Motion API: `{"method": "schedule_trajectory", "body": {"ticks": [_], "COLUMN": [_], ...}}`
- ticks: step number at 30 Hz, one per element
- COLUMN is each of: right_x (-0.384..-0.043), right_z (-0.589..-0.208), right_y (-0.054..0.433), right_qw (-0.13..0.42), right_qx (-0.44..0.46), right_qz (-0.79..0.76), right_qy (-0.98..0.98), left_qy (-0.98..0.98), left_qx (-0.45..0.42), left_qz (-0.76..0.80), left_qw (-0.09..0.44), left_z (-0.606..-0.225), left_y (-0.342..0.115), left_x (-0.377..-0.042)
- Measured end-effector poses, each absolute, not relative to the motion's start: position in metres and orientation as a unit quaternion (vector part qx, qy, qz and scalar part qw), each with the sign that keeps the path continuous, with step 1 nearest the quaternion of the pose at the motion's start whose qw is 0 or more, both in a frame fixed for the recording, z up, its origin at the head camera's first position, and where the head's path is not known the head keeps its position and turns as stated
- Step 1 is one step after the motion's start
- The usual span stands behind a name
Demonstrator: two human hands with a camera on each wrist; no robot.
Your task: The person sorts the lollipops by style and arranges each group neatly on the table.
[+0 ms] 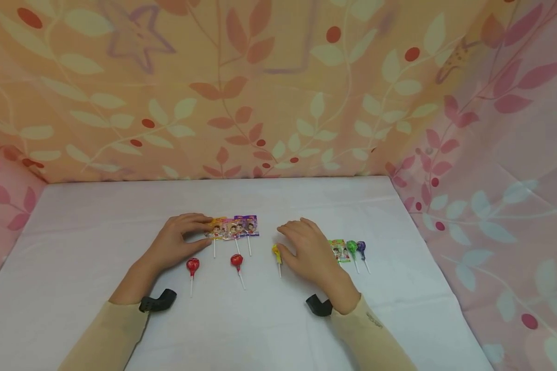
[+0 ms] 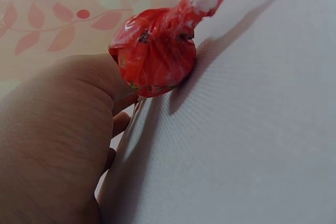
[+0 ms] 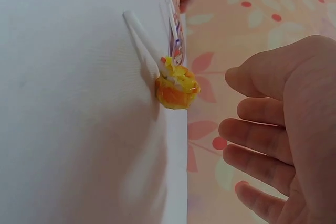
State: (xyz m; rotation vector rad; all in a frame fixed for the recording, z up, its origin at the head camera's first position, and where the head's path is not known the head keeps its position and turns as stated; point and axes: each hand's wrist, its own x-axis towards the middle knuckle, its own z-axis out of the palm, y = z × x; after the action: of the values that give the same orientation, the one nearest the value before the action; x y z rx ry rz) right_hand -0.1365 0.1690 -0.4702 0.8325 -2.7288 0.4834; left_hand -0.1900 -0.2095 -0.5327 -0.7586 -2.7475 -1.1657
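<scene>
I count two red lollipops (image 1: 236,260), one yellow lollipop (image 1: 276,252); my loose-fingered right hand (image 1: 311,251) partly hides green packets (image 1: 340,250); whether my left hand (image 1: 178,238) grips, I can't tell.

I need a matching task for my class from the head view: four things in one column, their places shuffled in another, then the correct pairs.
Things
1. Left hand
2. Yellow lollipop
3. Round green lollipop
4. Round purple lollipop

Places
A. Farthest right of all the lollipops
B. Just left of the right hand
C. Second from the right among the lollipops
D. At the left end of the row of flat lollipops

Pairs: 1-D, 2-B, 3-C, 4-A
</scene>
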Motion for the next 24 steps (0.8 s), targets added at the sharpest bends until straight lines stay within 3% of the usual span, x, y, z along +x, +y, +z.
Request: {"method": "schedule_trajectory", "body": {"ticks": [24], "right_x": [-0.134], "right_z": [-0.470], "right_y": [0.199], "right_qw": [0.141], "right_qx": [0.276], "right_qz": [0.162], "right_qy": [-0.937], "left_qy": [-0.893], "left_qx": [-0.248], "left_qz": [-0.374], "left_qw": [0.034], "left_z": [-0.532], "left_y": [-0.208], "left_x": [-0.190]}}
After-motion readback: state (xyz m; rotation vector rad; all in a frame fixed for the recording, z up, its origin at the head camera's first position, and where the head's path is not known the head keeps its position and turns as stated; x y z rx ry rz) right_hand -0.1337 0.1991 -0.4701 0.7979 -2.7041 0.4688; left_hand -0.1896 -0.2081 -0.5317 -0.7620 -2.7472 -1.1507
